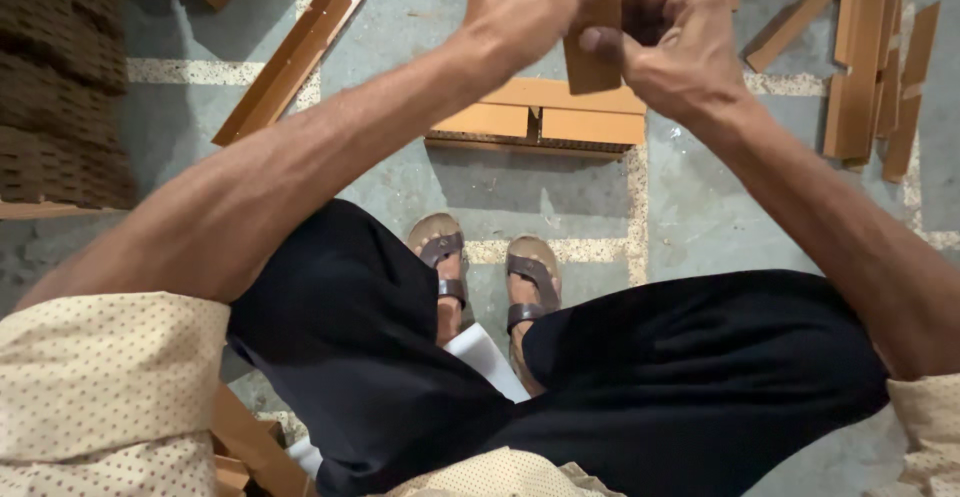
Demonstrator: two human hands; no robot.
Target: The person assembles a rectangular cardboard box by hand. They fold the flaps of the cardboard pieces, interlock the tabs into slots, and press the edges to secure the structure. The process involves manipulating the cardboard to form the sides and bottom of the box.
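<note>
Pinching a cardboard strip [590, 52] at 12 o'clock, the left hand [520, 7] and right hand [675, 42] grip it together — above a cardboard block [540, 122] on the floor [700, 207].

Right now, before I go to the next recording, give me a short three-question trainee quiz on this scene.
1. True or false: both hands grip the same cardboard strip.
2. Which lies on the floor right beyond the sandals? A) a flat cardboard block B) a metal bucket C) a coil of rope
3. Fill in: the loose pile of cardboard strips lies on the person's ____ side.

Key
1. True: the left hand and the right hand pinch it from either side, raised above the floor.
2. A, the cardboard block.
3. right
</note>
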